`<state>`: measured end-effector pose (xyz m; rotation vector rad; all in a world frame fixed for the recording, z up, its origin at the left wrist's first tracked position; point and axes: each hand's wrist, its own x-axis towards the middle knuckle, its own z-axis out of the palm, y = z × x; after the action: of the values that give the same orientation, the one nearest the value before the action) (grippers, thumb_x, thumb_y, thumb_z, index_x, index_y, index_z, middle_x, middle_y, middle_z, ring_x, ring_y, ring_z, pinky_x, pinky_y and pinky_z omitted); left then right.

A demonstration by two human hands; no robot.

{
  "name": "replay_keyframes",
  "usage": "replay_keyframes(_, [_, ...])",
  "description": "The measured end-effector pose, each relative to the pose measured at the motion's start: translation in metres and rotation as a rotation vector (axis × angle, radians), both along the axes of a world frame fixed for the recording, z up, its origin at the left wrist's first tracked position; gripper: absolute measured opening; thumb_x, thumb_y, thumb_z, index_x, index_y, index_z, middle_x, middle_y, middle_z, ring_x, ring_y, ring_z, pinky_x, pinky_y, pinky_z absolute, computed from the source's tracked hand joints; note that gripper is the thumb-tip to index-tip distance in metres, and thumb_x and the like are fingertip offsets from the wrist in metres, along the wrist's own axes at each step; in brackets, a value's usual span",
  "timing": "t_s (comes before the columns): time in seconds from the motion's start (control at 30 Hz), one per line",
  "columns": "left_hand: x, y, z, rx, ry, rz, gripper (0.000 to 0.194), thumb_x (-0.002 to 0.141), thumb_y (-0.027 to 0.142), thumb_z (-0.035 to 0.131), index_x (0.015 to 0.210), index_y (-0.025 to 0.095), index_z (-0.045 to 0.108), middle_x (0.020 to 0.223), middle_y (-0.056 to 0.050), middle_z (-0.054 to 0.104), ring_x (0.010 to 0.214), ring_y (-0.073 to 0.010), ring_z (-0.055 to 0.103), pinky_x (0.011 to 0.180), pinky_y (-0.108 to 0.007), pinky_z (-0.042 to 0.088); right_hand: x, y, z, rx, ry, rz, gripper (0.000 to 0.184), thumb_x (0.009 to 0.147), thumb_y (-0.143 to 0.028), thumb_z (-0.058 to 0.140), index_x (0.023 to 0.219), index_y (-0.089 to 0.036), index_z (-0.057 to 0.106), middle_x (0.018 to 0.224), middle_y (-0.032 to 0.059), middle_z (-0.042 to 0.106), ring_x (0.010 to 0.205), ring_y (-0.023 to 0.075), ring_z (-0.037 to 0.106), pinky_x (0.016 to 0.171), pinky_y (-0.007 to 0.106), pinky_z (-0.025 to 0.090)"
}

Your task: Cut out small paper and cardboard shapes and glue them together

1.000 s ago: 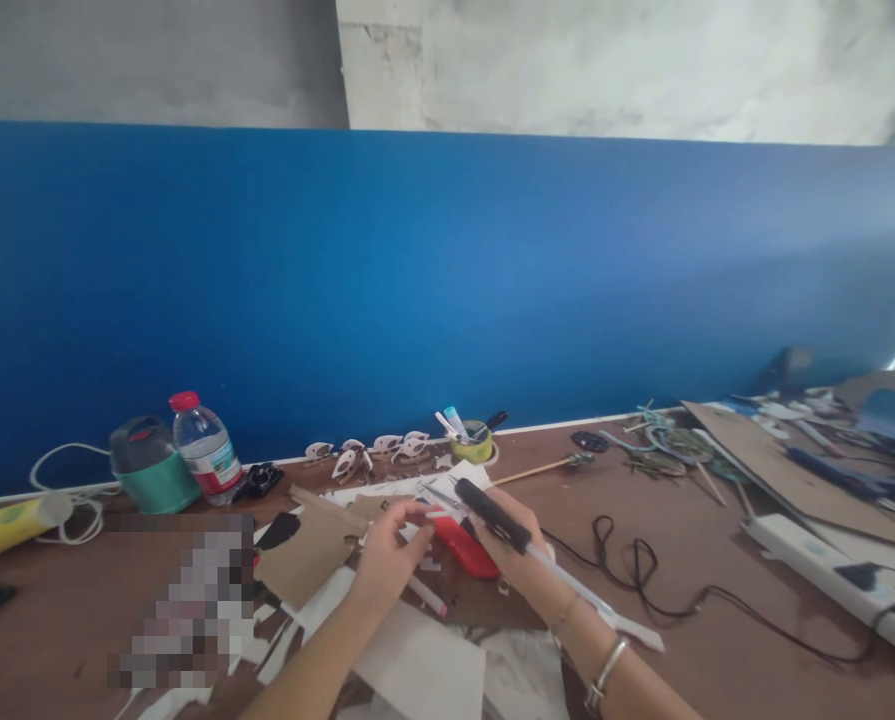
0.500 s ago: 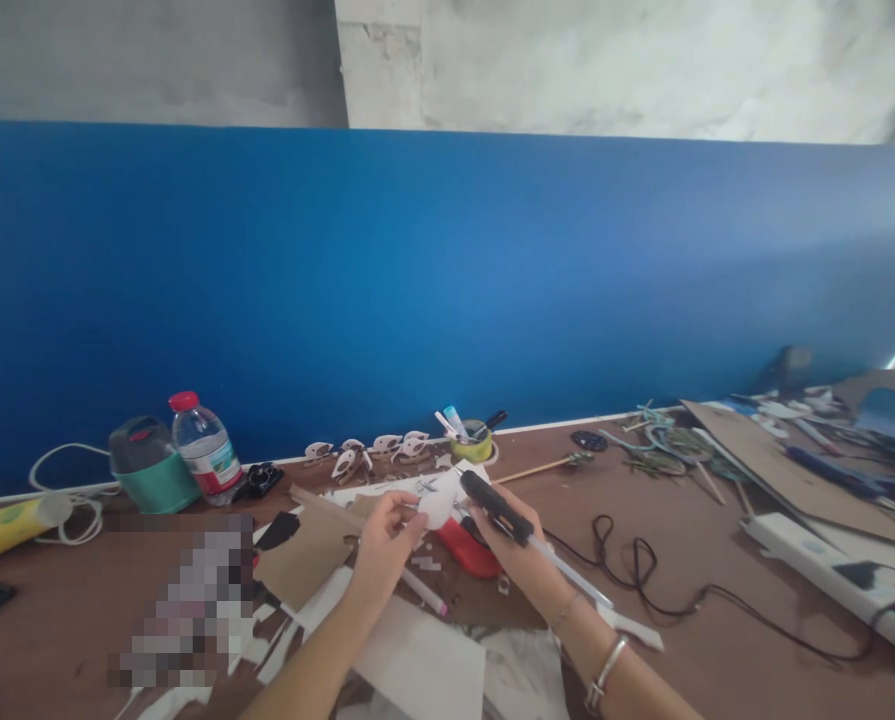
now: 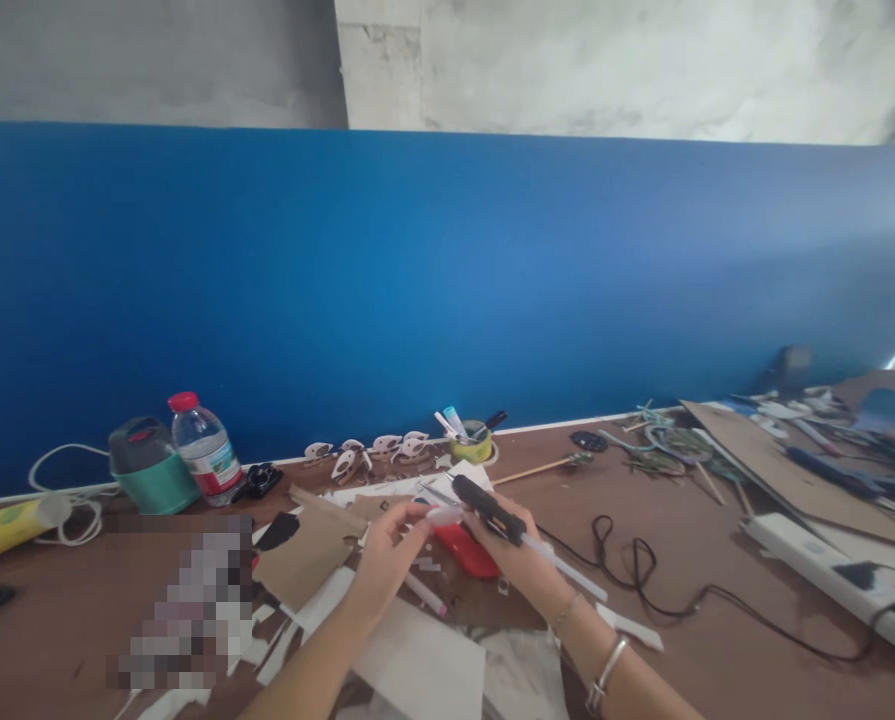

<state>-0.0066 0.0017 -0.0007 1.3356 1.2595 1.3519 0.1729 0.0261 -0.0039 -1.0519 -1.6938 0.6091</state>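
My right hand (image 3: 508, 535) is wrapped round a black glue gun (image 3: 490, 505), its nozzle pointing up and left. A pale glue stick (image 3: 567, 570) sticks out of the gun's back end. My left hand (image 3: 398, 540) pinches a small white cut piece (image 3: 445, 516), seen nearly edge-on. The gun's nozzle is close above this piece; whether they touch I cannot tell. Below the hands lies a red object (image 3: 466, 550), partly hidden by my right hand. A pink-tipped marker (image 3: 426, 595) rests near my left wrist.
Several white bird-shaped cutouts (image 3: 348, 462) stand along the blue partition (image 3: 447, 280). A yellow tape roll (image 3: 473, 447) holds pens. Left are a water bottle (image 3: 211, 460) and a green container (image 3: 154, 485). A black cord (image 3: 642, 570) and a power strip (image 3: 829, 570) lie right.
The white piece has tilted from facing me to nearly edge-on in my left hand. My right hand with the glue gun has shifted slightly left.
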Motion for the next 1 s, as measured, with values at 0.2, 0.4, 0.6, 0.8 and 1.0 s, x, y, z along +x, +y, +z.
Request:
replay_keyframes(0.2, [-0.004, 0.004, 0.004, -0.01, 0.138, 0.134, 0.023, 0.067, 0.038, 0.065, 0.075, 0.018, 0.072, 0.071, -0.004, 0.072, 0.069, -0.0223, 0.063, 0.067, -0.032, 0.049, -0.002, -0.002, 0.002, -0.033, 0.023, -0.016, 0.017, 0.081, -0.031, 0.057, 0.073, -0.02, 0.066, 0.067, 0.0033, 0.066, 0.066, 0.0211, 0.061, 0.057, 0.028, 0.048])
replay_keyframes(0.4, [-0.008, 0.007, -0.002, -0.06, -0.022, 0.221, 0.029, 0.068, 0.044, 0.067, 0.077, 0.016, 0.069, 0.073, -0.004, 0.072, 0.069, -0.0207, 0.064, 0.063, -0.028, 0.048, 0.003, 0.001, -0.004, 0.018, -0.11, 0.008, 0.013, 0.08, -0.028, 0.058, 0.079, -0.018, 0.066, 0.072, 0.0025, 0.068, 0.066, 0.0191, 0.06, 0.063, 0.028, 0.046])
replay_keyframes(0.6, [-0.009, 0.008, -0.004, -0.043, 0.05, 0.229, 0.029, 0.069, 0.043, 0.066, 0.077, 0.015, 0.07, 0.076, -0.006, 0.072, 0.071, -0.021, 0.063, 0.067, -0.029, 0.047, 0.002, -0.004, 0.003, 0.057, -0.227, 0.105, 0.008, 0.076, -0.025, 0.061, 0.072, -0.018, 0.062, 0.073, 0.0016, 0.064, 0.07, 0.018, 0.058, 0.065, 0.026, 0.042])
replay_keyframes(0.8, [-0.009, 0.009, -0.007, -0.049, 0.077, 0.214, 0.029, 0.069, 0.043, 0.065, 0.077, 0.016, 0.07, 0.075, -0.005, 0.071, 0.07, -0.0204, 0.061, 0.067, -0.029, 0.046, 0.0, -0.006, 0.003, 0.052, -0.249, 0.086, 0.01, 0.077, -0.027, 0.06, 0.071, -0.018, 0.058, 0.077, 0.003, 0.064, 0.075, 0.0192, 0.057, 0.066, 0.026, 0.042])
replay_keyframes(1.0, [-0.007, 0.008, -0.005, -0.048, 0.065, 0.221, 0.028, 0.067, 0.042, 0.066, 0.076, 0.016, 0.07, 0.073, -0.005, 0.071, 0.069, -0.0202, 0.061, 0.068, -0.029, 0.046, 0.0, -0.006, 0.002, 0.036, -0.267, 0.074, 0.012, 0.077, -0.026, 0.059, 0.068, -0.018, 0.057, 0.079, 0.0031, 0.064, 0.075, 0.0187, 0.057, 0.067, 0.025, 0.042])
